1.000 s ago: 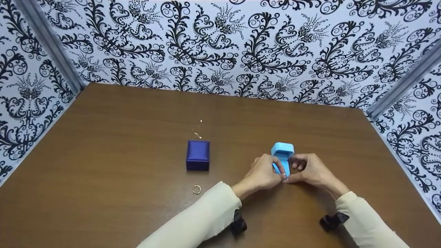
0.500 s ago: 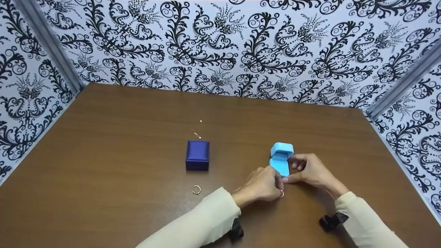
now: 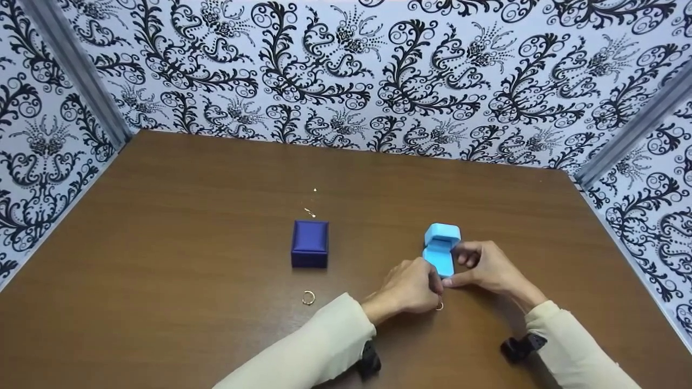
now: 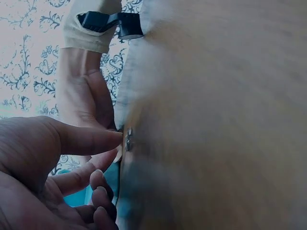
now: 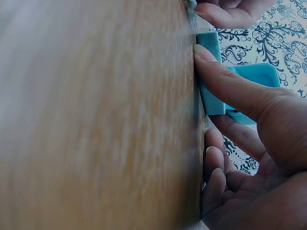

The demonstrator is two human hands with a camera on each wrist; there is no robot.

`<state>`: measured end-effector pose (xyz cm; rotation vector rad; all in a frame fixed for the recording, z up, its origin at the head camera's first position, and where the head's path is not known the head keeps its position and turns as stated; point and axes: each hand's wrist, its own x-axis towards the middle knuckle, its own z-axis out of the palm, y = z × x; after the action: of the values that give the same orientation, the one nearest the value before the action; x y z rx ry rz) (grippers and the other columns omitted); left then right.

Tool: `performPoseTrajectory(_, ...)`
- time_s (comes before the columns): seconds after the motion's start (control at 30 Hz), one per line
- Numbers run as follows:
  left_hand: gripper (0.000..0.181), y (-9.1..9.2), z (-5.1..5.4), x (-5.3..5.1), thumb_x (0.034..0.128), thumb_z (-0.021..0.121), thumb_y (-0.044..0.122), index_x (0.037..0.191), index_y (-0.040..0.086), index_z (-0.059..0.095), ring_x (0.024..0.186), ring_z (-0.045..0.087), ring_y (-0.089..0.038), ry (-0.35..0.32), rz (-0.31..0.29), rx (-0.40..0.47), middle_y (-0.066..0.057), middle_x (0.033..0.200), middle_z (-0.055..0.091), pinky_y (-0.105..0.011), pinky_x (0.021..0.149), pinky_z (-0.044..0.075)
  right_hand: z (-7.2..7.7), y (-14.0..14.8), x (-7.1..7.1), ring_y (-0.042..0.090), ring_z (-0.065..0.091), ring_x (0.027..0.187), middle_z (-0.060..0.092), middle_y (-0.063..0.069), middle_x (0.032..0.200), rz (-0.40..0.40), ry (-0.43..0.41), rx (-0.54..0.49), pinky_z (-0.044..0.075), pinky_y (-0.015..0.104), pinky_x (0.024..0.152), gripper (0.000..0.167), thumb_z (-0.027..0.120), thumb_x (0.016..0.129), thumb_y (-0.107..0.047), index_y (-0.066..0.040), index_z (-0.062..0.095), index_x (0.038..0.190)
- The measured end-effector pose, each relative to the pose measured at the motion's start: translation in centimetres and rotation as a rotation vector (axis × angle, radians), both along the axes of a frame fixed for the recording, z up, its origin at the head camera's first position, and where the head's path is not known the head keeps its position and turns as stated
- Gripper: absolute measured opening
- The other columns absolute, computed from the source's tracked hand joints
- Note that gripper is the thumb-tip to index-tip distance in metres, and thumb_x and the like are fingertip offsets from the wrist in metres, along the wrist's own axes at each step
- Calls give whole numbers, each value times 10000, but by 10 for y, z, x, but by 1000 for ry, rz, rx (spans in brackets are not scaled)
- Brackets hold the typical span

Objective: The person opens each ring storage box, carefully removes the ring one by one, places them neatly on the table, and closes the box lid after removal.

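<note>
An open light blue ring box (image 3: 439,261) stands on the table at centre right, its lid raised. The right hand (image 3: 489,270) holds it from the right, thumb (image 5: 220,72) along its front and fingers behind. In front of the box, the left hand (image 3: 411,286) pinches a small ring (image 3: 439,306) between thumb and forefinger, low over the tabletop. The left wrist view has this ring (image 4: 128,139) at the thumb tip; whether it touches the wood is hard to tell. No ring shows inside the box.
A closed dark blue box (image 3: 310,243) sits left of the hands. Nearer lies a gold hoop-shaped ring (image 3: 308,297). Behind the dark box are a thin gold piece (image 3: 310,212) and a tiny shiny piece (image 3: 315,189). Patterned walls border the brown table (image 3: 189,243).
The left hand has drawn back from the light blue box's front edge toward the person with the ring, then shifted slightly down and left. The right hand has stayed at the box.
</note>
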<state>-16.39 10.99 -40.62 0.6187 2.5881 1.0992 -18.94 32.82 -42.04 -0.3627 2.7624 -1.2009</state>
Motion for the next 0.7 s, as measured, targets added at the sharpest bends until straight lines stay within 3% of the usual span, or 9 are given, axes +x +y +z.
performPoseTrajectory(0.17,103,-4,2,-10,757,797,119,822,171,736,669,502,-90,9,68,87,97,708,579,-273,604,433,-1,0,0,154,500,702,591,60,813,-6,-14,-10,425,238,615,484,970,649,-150,21,702,1013)
performPoseTrajectory(0.37,212,-8,1,-21,749,848,142,915,112,720,653,499,-91,18,156,226,61,668,551,-258,604,415,0,0,0,177,502,721,591,66,822,-5,-12,5,427,246,621,480,966,665,-160,21,696,1018)
performPoseTrajectory(0.7,469,-10,0,-34,805,851,457,1044,79,710,828,620,-134,-65,309,372,-26,924,697,-314,731,520,0,0,1,167,491,711,583,57,825,8,-1,-3,420,244,617,441,962,667,-143,2,699,990)
